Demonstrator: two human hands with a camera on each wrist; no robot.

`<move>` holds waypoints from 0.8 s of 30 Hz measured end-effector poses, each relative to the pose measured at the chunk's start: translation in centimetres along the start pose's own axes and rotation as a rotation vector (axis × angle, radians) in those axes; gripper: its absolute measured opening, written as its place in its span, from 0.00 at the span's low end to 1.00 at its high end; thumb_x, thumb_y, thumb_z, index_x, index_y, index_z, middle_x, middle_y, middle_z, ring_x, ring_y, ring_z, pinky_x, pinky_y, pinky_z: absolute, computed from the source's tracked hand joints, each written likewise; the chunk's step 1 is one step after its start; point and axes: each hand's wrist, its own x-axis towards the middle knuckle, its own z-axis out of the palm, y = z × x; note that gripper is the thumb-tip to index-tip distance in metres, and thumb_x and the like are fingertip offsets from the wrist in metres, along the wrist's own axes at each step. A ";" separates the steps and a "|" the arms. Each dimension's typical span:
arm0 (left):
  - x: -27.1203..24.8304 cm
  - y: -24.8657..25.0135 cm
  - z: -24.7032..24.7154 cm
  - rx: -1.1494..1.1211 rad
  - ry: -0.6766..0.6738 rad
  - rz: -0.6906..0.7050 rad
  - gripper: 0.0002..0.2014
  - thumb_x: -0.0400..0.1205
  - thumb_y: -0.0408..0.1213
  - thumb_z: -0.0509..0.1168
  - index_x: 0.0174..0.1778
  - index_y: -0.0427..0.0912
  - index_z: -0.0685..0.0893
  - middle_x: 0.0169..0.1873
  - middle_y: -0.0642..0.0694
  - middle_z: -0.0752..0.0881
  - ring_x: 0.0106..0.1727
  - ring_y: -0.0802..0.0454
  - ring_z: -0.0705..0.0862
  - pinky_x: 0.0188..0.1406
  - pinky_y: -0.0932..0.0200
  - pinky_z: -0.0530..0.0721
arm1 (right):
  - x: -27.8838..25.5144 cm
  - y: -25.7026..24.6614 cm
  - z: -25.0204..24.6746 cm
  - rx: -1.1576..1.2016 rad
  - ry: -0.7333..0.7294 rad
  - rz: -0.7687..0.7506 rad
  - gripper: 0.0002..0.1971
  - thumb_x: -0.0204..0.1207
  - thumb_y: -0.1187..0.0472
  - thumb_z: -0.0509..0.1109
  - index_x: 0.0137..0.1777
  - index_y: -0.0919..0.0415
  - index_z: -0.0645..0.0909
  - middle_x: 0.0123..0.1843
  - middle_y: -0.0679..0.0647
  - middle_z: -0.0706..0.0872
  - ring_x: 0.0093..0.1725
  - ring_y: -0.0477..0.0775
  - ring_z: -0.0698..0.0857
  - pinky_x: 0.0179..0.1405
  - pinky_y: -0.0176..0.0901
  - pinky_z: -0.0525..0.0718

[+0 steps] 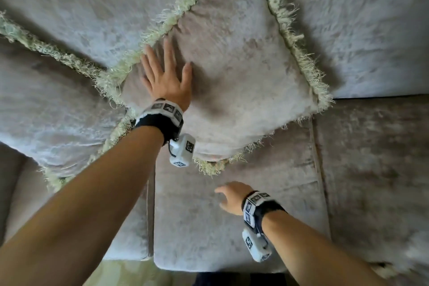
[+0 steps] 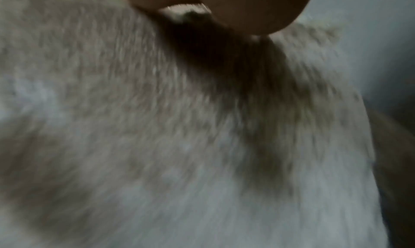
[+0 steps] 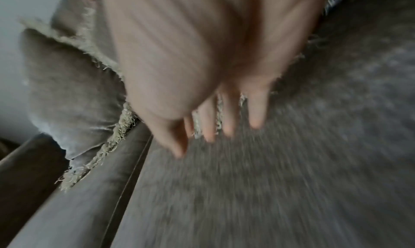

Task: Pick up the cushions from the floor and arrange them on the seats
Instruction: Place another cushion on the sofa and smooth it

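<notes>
A beige velvet cushion [image 1: 243, 72] with a pale fringe leans against the sofa back above the middle seat [image 1: 232, 227]. My left hand [image 1: 162, 69] presses flat on its left part with fingers spread and straight. The left wrist view shows only blurred cushion fabric [image 2: 179, 127] under the palm. A second fringed cushion [image 1: 46, 109] lies on the left seat, also visible as the cushion [image 3: 71, 92] in the right wrist view. My right hand [image 1: 228, 197] hovers over the middle seat below the cushion's bottom corner, fingers [image 3: 256, 110] straight, holding nothing.
The sofa's right seat [image 1: 376, 169] and back cushions [image 1: 359, 30] fill the right side. The seat's front edge [image 1: 209, 269] runs along the bottom, with pale floor [image 1: 130, 274] below it. A sofa arm [image 3: 27, 172] lies at far left.
</notes>
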 end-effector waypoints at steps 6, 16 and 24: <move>-8.9 -9.1 3.2 0.467 -0.306 0.423 0.42 0.75 0.53 0.63 0.84 0.61 0.51 0.85 0.40 0.46 0.85 0.38 0.49 0.78 0.31 0.58 | 0.3 -0.1 -9.1 -0.226 1.078 -0.112 0.42 0.66 0.64 0.71 0.83 0.54 0.63 0.86 0.66 0.55 0.83 0.69 0.61 0.77 0.64 0.69; -9.4 -4.6 -0.9 0.365 -0.866 0.176 0.23 0.83 0.48 0.63 0.75 0.50 0.73 0.70 0.44 0.81 0.66 0.43 0.82 0.66 0.48 0.81 | -6.7 1.5 -5.3 0.064 0.176 0.374 0.19 0.79 0.53 0.67 0.68 0.56 0.81 0.66 0.55 0.85 0.65 0.60 0.84 0.67 0.50 0.81; -12.5 10.4 -1.6 0.117 -0.869 0.372 0.25 0.83 0.50 0.64 0.77 0.55 0.69 0.74 0.46 0.75 0.69 0.44 0.78 0.68 0.49 0.76 | -16.1 0.5 -8.6 0.532 0.659 0.309 0.20 0.79 0.50 0.69 0.69 0.55 0.80 0.67 0.52 0.85 0.65 0.53 0.84 0.60 0.38 0.76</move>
